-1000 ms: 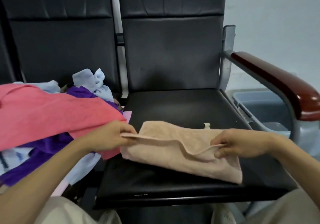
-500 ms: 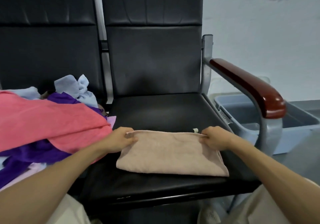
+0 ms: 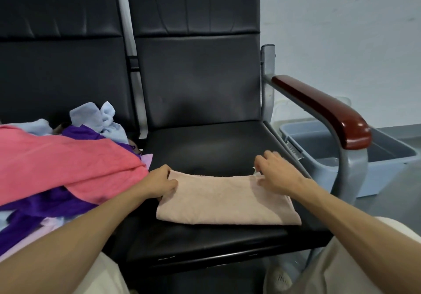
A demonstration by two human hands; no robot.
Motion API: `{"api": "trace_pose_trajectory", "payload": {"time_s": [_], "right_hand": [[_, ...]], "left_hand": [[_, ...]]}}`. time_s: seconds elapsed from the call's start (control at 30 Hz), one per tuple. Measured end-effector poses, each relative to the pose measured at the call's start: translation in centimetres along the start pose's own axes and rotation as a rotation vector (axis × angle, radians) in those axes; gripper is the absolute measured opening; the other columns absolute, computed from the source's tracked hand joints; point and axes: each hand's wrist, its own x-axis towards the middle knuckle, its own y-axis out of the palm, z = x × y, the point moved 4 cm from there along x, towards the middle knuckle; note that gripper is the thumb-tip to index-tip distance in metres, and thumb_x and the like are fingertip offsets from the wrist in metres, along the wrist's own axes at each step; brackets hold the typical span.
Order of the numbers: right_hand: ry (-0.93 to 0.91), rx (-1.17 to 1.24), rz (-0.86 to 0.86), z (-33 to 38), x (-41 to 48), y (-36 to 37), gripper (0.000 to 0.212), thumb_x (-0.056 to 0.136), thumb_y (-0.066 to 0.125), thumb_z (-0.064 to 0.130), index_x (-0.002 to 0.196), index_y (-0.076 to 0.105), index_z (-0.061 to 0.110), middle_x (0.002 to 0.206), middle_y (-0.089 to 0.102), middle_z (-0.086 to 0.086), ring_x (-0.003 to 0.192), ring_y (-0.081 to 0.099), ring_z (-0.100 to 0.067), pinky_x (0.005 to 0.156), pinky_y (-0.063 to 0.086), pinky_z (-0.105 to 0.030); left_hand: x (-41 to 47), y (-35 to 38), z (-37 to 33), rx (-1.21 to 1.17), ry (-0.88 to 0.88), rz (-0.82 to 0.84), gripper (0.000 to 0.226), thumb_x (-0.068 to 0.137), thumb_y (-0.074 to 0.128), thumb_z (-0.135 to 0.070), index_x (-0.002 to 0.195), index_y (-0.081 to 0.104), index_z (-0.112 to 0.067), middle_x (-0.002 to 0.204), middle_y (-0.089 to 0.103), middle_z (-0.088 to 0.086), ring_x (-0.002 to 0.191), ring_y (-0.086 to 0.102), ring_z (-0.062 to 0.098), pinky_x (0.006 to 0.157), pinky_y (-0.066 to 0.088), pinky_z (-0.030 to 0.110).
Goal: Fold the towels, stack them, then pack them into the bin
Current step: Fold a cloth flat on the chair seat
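The left hand (image 3: 159, 183) grips the far left corner of the folded beige towel (image 3: 223, 202), fingers curled round its edge. The right hand (image 3: 276, 176) sits over the far right corner, fingers loose and spread, holding nothing. The towel lies flat near the front of the black seat (image 3: 205, 148). On the next seat to the left is a pile of towels (image 3: 68, 166), pink over purple and pale blue. Past the armrest (image 3: 323, 109), the grey bin (image 3: 391, 155) stands on the floor.

Perhaps waiting room: linked black seats (image 3: 205, 150)
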Motion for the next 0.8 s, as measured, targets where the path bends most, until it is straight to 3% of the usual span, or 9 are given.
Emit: {"api": "trace_pose_trajectory", "payload": {"time_s": [0.07, 0.17, 0.27, 0.4, 0.5, 0.6, 0.67, 0.73, 0.8], "right_hand": [[-0.007, 0.132, 0.215, 1.0, -0.5, 0.4, 0.034, 0.086, 0.058, 0.046, 0.106, 0.053, 0.019, 0.113, 0.055, -0.003, 0.101, 0.054, -0.023, 0.084, 0.046, -0.035], [-0.061, -0.056, 0.523, 2.2, -1.6, 1.9, 0.067, 0.080, 0.049, 0.070, 0.121, 0.050, 0.017, 0.123, 0.049, -0.006, 0.112, 0.050, -0.027, 0.093, 0.044, -0.042], [-0.143, -0.088, 0.502, 2.7, -2.1, 2.2, 0.075, 0.084, 0.047, 0.067, 0.135, 0.041, 0.012, 0.134, 0.040, -0.009, 0.128, 0.037, -0.029, 0.104, 0.035, -0.044], [-0.178, 0.078, 0.443, 3.0, -2.3, 2.4, 0.072, 0.086, 0.052, 0.058, 0.143, 0.032, 0.018, 0.144, 0.028, -0.003, 0.135, 0.028, -0.024, 0.111, 0.028, -0.040], [-0.197, 0.075, 0.384, 3.4, -1.9, 3.0, 0.071, 0.086, 0.050, 0.061, 0.143, 0.031, 0.022, 0.144, 0.027, -0.001, 0.135, 0.027, -0.023, 0.112, 0.027, -0.041], [-0.184, 0.071, 0.345, 3.8, -1.1, 3.1, 0.071, 0.085, 0.050, 0.063, 0.141, 0.032, 0.024, 0.142, 0.029, 0.000, 0.134, 0.026, -0.022, 0.111, 0.026, -0.042], [-0.186, 0.079, 0.343, 4.3, -0.7, 3.3, 0.072, 0.084, 0.051, 0.064, 0.141, 0.032, 0.025, 0.141, 0.028, 0.001, 0.134, 0.026, -0.021, 0.111, 0.024, -0.043], [-0.191, 0.074, 0.338, 5.1, -0.4, 3.3, 0.072, 0.085, 0.050, 0.064, 0.142, 0.032, 0.025, 0.142, 0.028, 0.001, 0.135, 0.025, -0.021, 0.112, 0.024, -0.043], [-0.200, 0.068, 0.337, 6.1, 0.0, 3.4, 0.071, 0.085, 0.049, 0.064, 0.142, 0.031, 0.025, 0.142, 0.028, 0.001, 0.135, 0.025, -0.022, 0.112, 0.024, -0.043]], "left_hand": [[-0.5, 0.1, -0.1, 0.037, -0.050, 0.100, 0.040, 0.082, 0.058, -0.024, 0.117, 0.045, -0.009, 0.111, 0.058, 0.008, 0.087, 0.064, 0.022, 0.062, 0.055, 0.033], [-1.1, 0.3, -0.5, 0.168, -0.100, 0.164, 0.063, 0.082, 0.066, -0.040, 0.128, 0.039, -0.006, 0.119, 0.054, 0.007, 0.087, 0.060, 0.018, 0.063, 0.048, 0.026], [-1.3, 0.7, -0.9, 0.225, -0.129, 0.145, 0.063, 0.081, 0.069, -0.042, 0.128, 0.046, -0.007, 0.125, 0.055, 0.005, 0.106, 0.056, 0.019, 0.080, 0.045, 0.025], [-1.4, 1.0, -1.2, 0.128, -0.168, 0.169, 0.048, 0.079, 0.070, -0.034, 0.117, 0.056, -0.009, 0.107, 0.061, 0.003, 0.092, 0.059, 0.018, 0.065, 0.044, 0.025], [-1.7, 0.1, -1.1, 0.157, -0.133, 0.076, 0.049, 0.082, 0.063, -0.026, 0.125, 0.046, -0.008, 0.116, 0.056, 0.007, 0.098, 0.054, 0.020, 0.071, 0.041, 0.027], [-2.1, -1.5, -0.2, 0.000, -0.075, 0.006, 0.057, 0.083, 0.063, -0.014, 0.131, 0.034, -0.011, 0.118, 0.051, 0.006, 0.105, 0.054, 0.025, 0.078, 0.045, 0.031], [-2.9, -2.8, 0.0, -0.147, 0.008, -0.071, 0.060, 0.079, 0.066, -0.005, 0.128, 0.032, -0.017, 0.108, 0.050, 0.004, 0.090, 0.056, 0.021, 0.072, 0.049, 0.027], [-3.6, -3.7, 0.1, -0.232, 0.060, -0.121, 0.063, 0.078, 0.065, 0.002, 0.127, 0.031, -0.020, 0.089, 0.046, 0.002, 0.069, 0.048, 0.014, 0.053, 0.040, 0.016], [-4.0, -4.3, 0.3, -0.309, 0.071, -0.119, 0.065, 0.078, 0.064, 0.004, 0.127, 0.032, -0.024, 0.088, 0.048, 0.007, 0.066, 0.047, 0.018, 0.056, 0.040, 0.022]]}}
